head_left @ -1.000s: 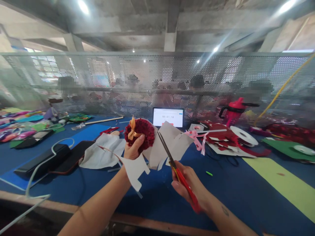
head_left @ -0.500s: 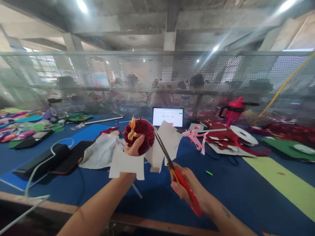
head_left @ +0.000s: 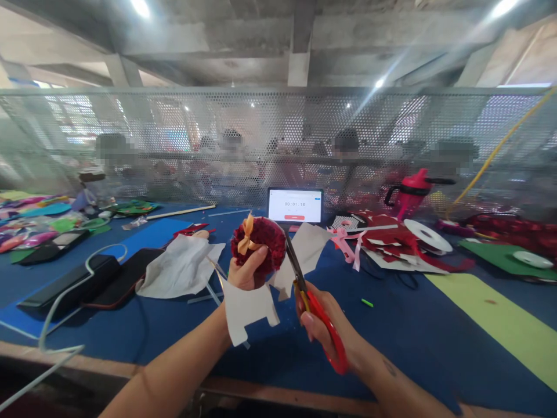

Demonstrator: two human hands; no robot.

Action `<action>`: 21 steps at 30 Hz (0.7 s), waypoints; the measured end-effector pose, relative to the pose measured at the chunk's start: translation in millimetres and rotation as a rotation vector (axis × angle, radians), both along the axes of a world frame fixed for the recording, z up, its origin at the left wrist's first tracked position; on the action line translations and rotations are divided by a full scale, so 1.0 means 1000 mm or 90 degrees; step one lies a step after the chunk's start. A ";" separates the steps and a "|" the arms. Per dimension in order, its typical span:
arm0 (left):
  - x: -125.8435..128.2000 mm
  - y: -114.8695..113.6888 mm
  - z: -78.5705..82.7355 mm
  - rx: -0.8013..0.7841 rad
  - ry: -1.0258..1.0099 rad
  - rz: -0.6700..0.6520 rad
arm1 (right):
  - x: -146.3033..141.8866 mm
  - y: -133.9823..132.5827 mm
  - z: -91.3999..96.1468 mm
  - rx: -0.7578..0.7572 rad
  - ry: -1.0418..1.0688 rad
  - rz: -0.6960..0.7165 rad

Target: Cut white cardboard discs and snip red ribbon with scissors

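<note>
My left hand is closed on a round dark red fuzzy piece with an orange ribbon bow at its left side. The thumb presses on its face. White paper with cut-out notches hangs below that hand, and another white sheet spreads behind it to the right. My right hand grips scissors with red handles. Their blades point up and touch or nearly touch the right rim of the red piece; whether they cut into anything I cannot tell.
A tablet showing a timer stands behind my hands. To the right are a pink glue gun, red felt scraps, a white spool and a pink tumbler. A white cloth and a black case lie left.
My left hand has shifted right with the red piece, bringing it closer to the scissors. The hanging white paper has swung right and tilted. The scissors' blades look closer together.
</note>
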State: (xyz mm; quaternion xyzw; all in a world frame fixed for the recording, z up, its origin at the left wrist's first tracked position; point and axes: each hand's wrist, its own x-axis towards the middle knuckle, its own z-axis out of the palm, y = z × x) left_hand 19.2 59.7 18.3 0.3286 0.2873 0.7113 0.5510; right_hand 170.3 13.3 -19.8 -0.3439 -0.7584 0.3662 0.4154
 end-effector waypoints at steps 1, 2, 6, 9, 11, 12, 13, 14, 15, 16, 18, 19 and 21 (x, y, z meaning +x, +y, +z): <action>0.002 -0.002 0.000 -0.016 0.005 -0.021 | 0.000 0.001 0.000 0.003 0.005 -0.002; 0.004 -0.005 -0.001 -0.026 0.007 -0.035 | 0.000 0.001 -0.001 0.006 0.010 -0.005; 0.006 -0.009 -0.005 -0.018 0.003 -0.052 | -0.001 0.003 -0.004 0.032 0.021 -0.006; 0.004 -0.008 -0.009 0.002 0.030 -0.048 | 0.000 0.001 -0.002 0.048 0.037 -0.011; 0.003 -0.007 -0.010 0.017 0.048 -0.038 | 0.000 -0.004 0.002 0.051 0.032 -0.031; 0.002 -0.007 -0.011 0.025 0.053 -0.031 | 0.000 -0.006 0.004 0.051 0.020 -0.044; 0.002 -0.006 -0.011 0.032 0.057 -0.025 | 0.000 -0.009 0.005 0.050 0.007 -0.058; 0.002 -0.006 -0.011 0.039 0.060 -0.021 | 0.000 -0.010 0.006 0.048 -0.006 -0.067; 0.001 -0.006 -0.011 0.043 0.060 -0.016 | 0.000 -0.011 0.006 0.044 -0.015 -0.070; 0.001 -0.006 -0.011 0.045 0.059 -0.011 | 0.000 -0.011 0.004 0.038 -0.020 -0.064; 0.002 -0.006 -0.010 0.042 0.059 -0.006 | 0.000 -0.009 -0.001 0.027 -0.011 -0.046; 0.002 -0.006 -0.010 0.041 0.061 -0.004 | -0.001 -0.007 -0.004 0.021 0.000 -0.045; 0.001 -0.006 -0.010 0.046 0.065 0.000 | -0.001 -0.003 -0.009 0.012 0.019 -0.048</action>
